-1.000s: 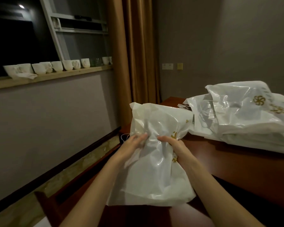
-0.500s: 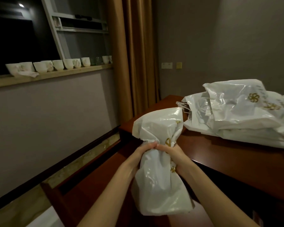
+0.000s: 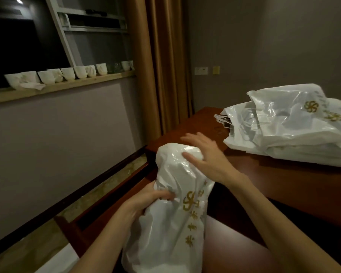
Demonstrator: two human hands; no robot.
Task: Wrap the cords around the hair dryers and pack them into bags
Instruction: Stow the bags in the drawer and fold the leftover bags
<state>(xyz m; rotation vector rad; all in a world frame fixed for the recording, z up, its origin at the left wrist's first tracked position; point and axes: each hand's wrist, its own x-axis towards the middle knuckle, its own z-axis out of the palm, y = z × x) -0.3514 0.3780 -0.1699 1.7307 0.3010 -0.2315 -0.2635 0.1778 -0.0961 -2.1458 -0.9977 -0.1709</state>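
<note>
- Over the near edge of the dark red-brown wooden table (image 3: 283,184), the white plastic bag with gold lettering (image 3: 165,223) is being held upright.
- Its gathered neck is being pinched by the left hand (image 3: 156,196), probably to keep it closed.
- Its folded-over top is being pressed flat by the right hand (image 3: 203,154), fingers straight.

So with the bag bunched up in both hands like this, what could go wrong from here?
1. Only the left hand pinches the bag at its neck; the right hand lies flat on top, so that grip could slip.
2. The bag hangs off the table edge and could drop.
</note>
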